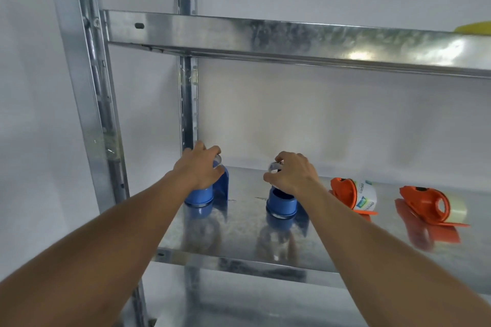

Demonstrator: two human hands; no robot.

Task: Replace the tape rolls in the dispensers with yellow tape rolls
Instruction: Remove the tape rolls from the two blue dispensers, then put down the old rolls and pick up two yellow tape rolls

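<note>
Two blue tape dispensers stand on the metal shelf (239, 223), each with a round blue core at its base and a taller blue back plate. The left hand (198, 167) covers the left blue dispenser (210, 191), its fingers curled round a clear tape roll (218, 160) at the top. The right hand (293, 174) sits over the right blue dispenser (281, 200), fingers pinching a second clear roll (275, 166) just above the core. Further right on the same shelf lie two orange dispensers, well apart: the nearer orange dispenser (344, 192) carries a roll with a white printed label, the far orange dispenser (425, 200) a clear roll. A yellow object (474, 27) shows at the right edge of the upper shelf (265, 34); whether it is a tape roll I cannot tell.
</note>
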